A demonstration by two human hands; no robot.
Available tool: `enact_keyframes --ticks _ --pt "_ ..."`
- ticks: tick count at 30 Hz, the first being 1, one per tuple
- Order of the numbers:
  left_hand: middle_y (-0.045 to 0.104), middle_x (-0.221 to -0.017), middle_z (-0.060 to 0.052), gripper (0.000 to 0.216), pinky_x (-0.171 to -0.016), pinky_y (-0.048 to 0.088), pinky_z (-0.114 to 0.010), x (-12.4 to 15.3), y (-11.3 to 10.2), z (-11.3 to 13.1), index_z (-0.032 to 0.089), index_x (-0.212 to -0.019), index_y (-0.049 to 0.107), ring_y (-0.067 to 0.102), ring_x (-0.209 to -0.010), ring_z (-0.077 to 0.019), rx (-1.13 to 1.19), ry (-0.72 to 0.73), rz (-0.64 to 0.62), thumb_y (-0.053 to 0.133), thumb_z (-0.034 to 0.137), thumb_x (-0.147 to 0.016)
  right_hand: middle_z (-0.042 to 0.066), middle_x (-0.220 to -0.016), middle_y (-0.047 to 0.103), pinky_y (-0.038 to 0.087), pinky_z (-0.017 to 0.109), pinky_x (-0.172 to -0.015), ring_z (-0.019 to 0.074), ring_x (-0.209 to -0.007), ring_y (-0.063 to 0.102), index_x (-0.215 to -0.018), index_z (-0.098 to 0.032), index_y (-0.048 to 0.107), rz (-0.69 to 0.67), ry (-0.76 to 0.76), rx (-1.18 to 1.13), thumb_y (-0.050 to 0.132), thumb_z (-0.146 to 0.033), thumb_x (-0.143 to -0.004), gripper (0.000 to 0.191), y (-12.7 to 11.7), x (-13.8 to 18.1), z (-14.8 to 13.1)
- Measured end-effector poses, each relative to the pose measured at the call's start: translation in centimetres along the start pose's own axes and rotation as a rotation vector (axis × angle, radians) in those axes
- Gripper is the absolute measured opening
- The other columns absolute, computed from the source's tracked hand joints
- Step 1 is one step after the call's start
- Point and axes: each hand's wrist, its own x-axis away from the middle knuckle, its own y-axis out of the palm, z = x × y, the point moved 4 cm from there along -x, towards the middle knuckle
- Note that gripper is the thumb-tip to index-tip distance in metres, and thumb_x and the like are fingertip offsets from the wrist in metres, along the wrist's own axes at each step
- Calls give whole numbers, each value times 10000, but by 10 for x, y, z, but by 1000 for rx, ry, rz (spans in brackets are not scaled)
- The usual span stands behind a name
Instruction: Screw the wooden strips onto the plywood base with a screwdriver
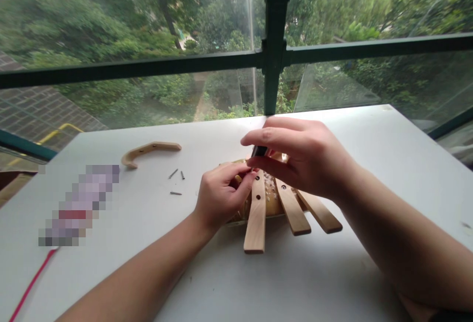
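Observation:
My right hand [306, 152] is closed around a screwdriver with a black handle [259, 150], held above the wooden pieces. Just below it, my left hand [225, 191] pinches at the upper hole of a pale wooden strip [254, 228]; what sits between its fingertips is too small to make out. Two more wooden strips, a middle one [295, 213] and a right one [323, 213], fan out beside it. All three lie against a golden-brown, patterned base [273, 206], partly hidden by my hands. A screw head shows in the middle strip's hole.
Several loose screws [176, 193] lie left of my left hand on the white table [207, 282]. Behind them is a curved wooden hook piece [153, 148] with holes. A blurred-out object [84, 199] with a red cord [31, 285] lies at left. Windows border the table's far edge.

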Motion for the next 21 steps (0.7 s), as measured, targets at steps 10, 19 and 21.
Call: enact_keyframes --ticks 10,19,21 --pt "633 -649 5 100 -513 404 -243 0 4 7 188 -835 669 512 -537 -112 -50 63 -18 658 188 -736 64 -895 653 484 284 -668 147 -750 572 -1085 -160 652 -6 -6 -13 540 -195 -902 218 -2 -1 -4" --pt "635 -662 -3 24 -557 434 -251 -2 3 9 183 -768 664 517 -555 -113 -55 68 -42 649 199 -777 64 -924 657 487 272 -681 133 -767 583 -1108 -136 655 -19 21 5 575 -162 -883 240 -7 1 -4" --pt "652 -695 -10 45 -575 448 -255 -2 3 9 185 -795 678 540 -583 -122 -49 69 -54 643 177 -768 63 -934 665 496 277 -691 135 -764 595 -1111 -152 655 -24 33 9 574 -162 -881 244 -9 1 -4"
